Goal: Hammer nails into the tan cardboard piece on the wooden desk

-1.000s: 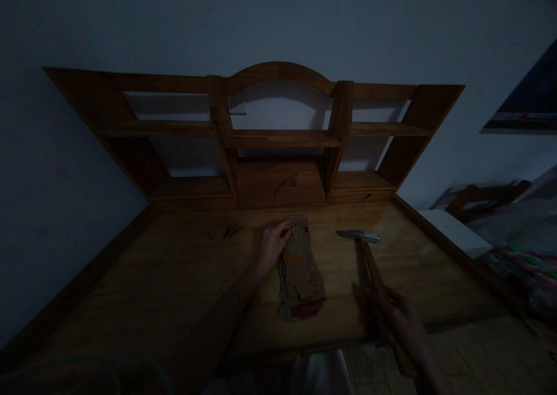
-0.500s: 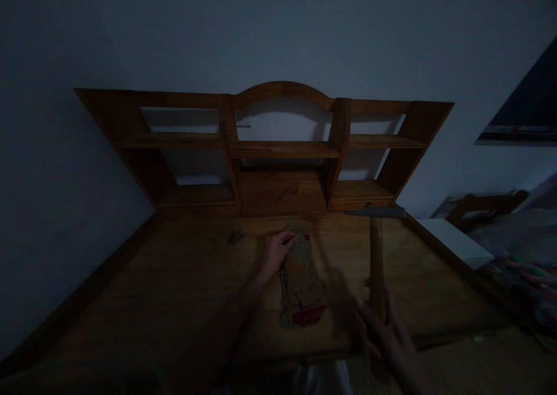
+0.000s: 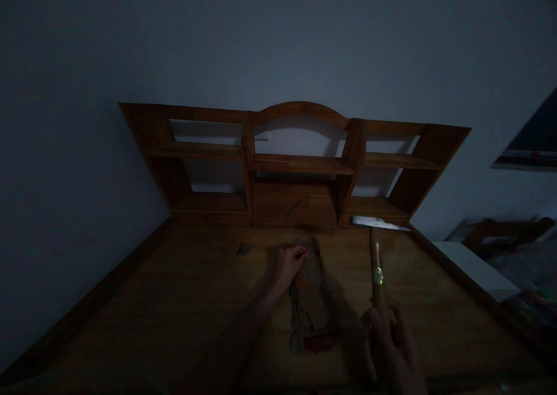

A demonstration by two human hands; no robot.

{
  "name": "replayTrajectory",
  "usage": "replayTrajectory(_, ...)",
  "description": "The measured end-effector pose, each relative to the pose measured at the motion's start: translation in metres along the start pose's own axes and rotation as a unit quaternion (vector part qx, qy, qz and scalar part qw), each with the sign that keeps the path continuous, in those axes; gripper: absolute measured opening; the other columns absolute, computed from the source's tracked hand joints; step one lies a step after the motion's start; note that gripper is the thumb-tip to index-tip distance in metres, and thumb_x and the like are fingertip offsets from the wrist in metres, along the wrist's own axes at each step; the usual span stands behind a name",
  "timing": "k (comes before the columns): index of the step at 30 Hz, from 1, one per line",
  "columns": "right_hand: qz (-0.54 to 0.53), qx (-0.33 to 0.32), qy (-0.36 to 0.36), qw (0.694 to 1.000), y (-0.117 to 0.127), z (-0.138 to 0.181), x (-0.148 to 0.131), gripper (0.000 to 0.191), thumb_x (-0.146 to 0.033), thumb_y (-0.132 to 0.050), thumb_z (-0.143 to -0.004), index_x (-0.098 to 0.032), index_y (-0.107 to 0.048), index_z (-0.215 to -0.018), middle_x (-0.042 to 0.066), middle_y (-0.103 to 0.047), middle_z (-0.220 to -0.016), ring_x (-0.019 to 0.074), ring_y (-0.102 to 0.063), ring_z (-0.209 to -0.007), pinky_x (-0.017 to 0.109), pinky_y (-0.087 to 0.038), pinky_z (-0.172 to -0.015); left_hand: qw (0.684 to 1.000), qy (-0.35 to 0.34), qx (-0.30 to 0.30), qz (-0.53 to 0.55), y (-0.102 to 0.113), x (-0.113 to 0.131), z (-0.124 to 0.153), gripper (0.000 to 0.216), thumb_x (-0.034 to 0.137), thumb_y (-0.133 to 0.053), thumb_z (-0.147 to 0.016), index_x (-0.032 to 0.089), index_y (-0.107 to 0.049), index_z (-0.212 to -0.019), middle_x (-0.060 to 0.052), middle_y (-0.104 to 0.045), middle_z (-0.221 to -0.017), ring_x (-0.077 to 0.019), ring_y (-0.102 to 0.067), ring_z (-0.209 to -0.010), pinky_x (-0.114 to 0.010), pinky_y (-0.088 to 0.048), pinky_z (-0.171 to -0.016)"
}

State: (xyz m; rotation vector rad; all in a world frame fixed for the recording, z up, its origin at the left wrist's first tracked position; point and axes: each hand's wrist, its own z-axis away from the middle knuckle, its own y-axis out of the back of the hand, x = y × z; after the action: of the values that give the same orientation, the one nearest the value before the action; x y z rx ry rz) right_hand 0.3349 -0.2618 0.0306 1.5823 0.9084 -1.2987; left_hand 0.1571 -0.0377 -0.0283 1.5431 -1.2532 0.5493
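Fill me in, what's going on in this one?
A person works in dim light at a wooden desk. The right hand grips a hammer by its wooden handle, the metal head apart from the worn, flat brown piece on the desk. The left hand is at that piece's far end, fingers bent; it is too dark to tell whether they pinch anything. A few thin dark bits lie to the left.

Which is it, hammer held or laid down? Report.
Held: the right hand grips the hammer by its wooden handle, metal head at the far end.
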Motion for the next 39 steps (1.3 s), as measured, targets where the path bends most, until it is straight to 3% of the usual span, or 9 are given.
replayTrajectory(3,0.031,0.026,-0.008,0.999,-0.002,-0.005,-0.006,0.060,-0.066,-0.057,-0.077,-0.026,-0.053,-0.121,0.003,-0.069,-0.070,0.0205,-0.067,-0.058,0.026,-0.054,-0.048,1.000,-0.002,0.001,-0.001,-0.001,-0.003,-0.001,0.012,0.023,-0.062,-0.080,0.019,-0.072,-0.085,-0.002,-0.075,-0.085,-0.0149,-0.069,-0.075,-0.022,-0.053,-0.068)
replayTrajectory(6,0.096,0.041,0.007,0.994,0.001,-0.015,-0.010,0.061,-0.063,-0.059,-0.076,-0.024,-0.055,-0.124,0.008,-0.072,-0.087,0.0244,-0.070,-0.081,0.027,-0.058,-0.064,1.000,0.005,0.002,-0.007,0.000,-0.002,-0.002,0.011,0.023,-0.062,-0.079,0.019,-0.072,-0.082,-0.002,-0.074,-0.082,-0.0146,-0.068,-0.072,-0.022,-0.052,-0.067)
replayTrajectory(9,0.155,0.036,0.033,0.987,0.004,-0.026,-0.014,0.060,-0.059,-0.060,-0.077,-0.022,-0.058,-0.124,0.012,-0.067,-0.116,0.0287,-0.062,-0.109,0.032,-0.055,-0.085,1.000,0.003,-0.003,0.001,0.001,0.000,-0.002,0.012,0.026,-0.062,-0.080,0.019,-0.072,-0.083,-0.002,-0.075,-0.084,-0.0152,-0.068,-0.074,-0.023,-0.052,-0.068)
replayTrajectory(13,0.192,-0.018,0.049,0.980,0.004,-0.034,-0.024,0.055,-0.052,-0.057,-0.083,-0.022,-0.056,-0.129,0.012,-0.059,-0.130,0.0289,-0.054,-0.121,0.039,-0.047,-0.098,1.000,-0.004,-0.006,0.014,0.002,0.000,-0.001,0.012,0.026,-0.062,-0.080,0.019,-0.071,-0.084,-0.003,-0.074,-0.083,-0.0154,-0.068,-0.074,-0.023,-0.052,-0.068)
replayTrajectory(19,0.234,-0.094,0.090,0.964,0.006,-0.037,-0.038,0.053,-0.045,-0.052,-0.088,-0.022,-0.049,-0.136,0.012,-0.059,-0.129,0.0278,-0.055,-0.120,0.043,-0.045,-0.100,1.000,-0.010,-0.008,0.008,0.003,0.003,0.000,0.012,0.022,-0.060,-0.081,0.018,-0.072,-0.081,-0.002,-0.074,-0.081,-0.0152,-0.068,-0.073,-0.022,-0.050,-0.066)
replayTrajectory(28,0.220,-0.148,0.100,0.959,-0.002,-0.035,-0.023,0.048,-0.040,-0.051,-0.089,-0.021,-0.052,-0.133,0.012,-0.064,-0.121,0.0283,-0.061,-0.112,0.040,-0.050,-0.094,1.000,0.019,-0.019,0.013,0.007,0.013,0.000,0.014,0.016,-0.059,-0.079,0.017,-0.072,-0.081,-0.003,-0.074,-0.079,-0.0154,-0.069,-0.072,-0.021,-0.050,-0.063)
replayTrajectory(35,0.198,-0.101,0.096,0.970,-0.003,-0.035,-0.027,0.051,-0.043,-0.051,-0.090,-0.022,-0.049,-0.135,0.011,-0.058,-0.131,0.0280,-0.054,-0.121,0.043,-0.045,-0.100,1.000,0.013,-0.010,0.017,0.003,0.006,0.000,0.014,0.016,-0.059,-0.079,0.017,-0.073,-0.082,-0.004,-0.075,-0.081,-0.0149,-0.069,-0.072,-0.022,-0.051,-0.065)
replayTrajectory(39,0.212,-0.138,0.087,0.964,-0.005,-0.037,-0.027,0.051,-0.042,-0.050,-0.090,-0.020,-0.049,-0.136,0.013,-0.063,-0.123,0.0295,-0.059,-0.114,0.042,-0.051,-0.093,1.000,0.010,-0.012,0.019,0.003,0.003,0.000,0.014,0.015,-0.059,-0.078,0.017,-0.072,-0.081,-0.003,-0.074,-0.080,-0.0150,-0.069,-0.072,-0.022,-0.051,-0.065)
